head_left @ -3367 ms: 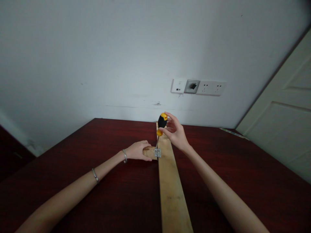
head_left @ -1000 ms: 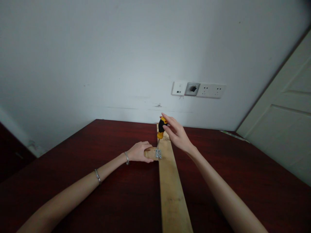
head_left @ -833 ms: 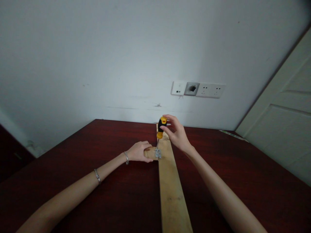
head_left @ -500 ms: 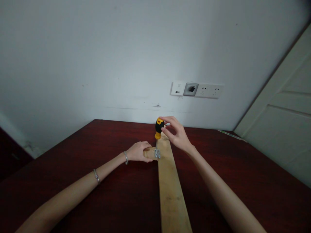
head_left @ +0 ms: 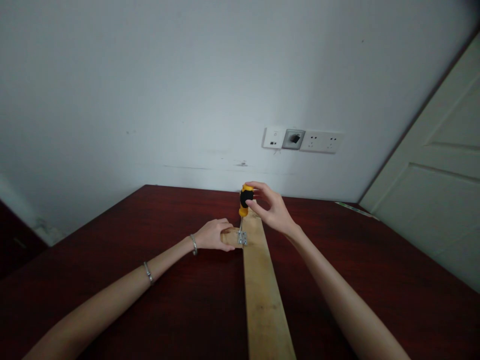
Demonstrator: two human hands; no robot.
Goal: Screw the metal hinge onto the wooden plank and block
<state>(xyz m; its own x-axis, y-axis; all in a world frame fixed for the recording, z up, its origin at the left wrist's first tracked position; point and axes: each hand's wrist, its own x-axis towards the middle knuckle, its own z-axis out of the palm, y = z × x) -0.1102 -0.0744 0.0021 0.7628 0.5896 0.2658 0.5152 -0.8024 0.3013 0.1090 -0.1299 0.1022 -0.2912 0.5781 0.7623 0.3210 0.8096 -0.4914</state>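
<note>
My right hand [head_left: 270,207] has its fingers around the yellow and black handle of a screwdriver [head_left: 246,199], which stands nearly upright. Its shaft points down to a small metal hinge [head_left: 242,237] that spans the joint between two pieces of wood. One is a short wooden block [head_left: 230,236], gripped at its left end between the thumb and fingers of my left hand [head_left: 214,235]. The block butts against the left side of a long wooden plank [head_left: 264,290]. Whether the tip sits in a screw is too small to tell.
The dark red table [head_left: 168,300] lies under the wood and reaches back to a pale wall [head_left: 187,90]. Sockets and switches [head_left: 303,140] are set in the wall. A panelled door [head_left: 442,200] stands at the right, with a thin strip [head_left: 356,209] near its foot.
The fingers of my right hand have shifted around the screwdriver handle, and the handle looks turned a little. My left hand and the wood stay in place.
</note>
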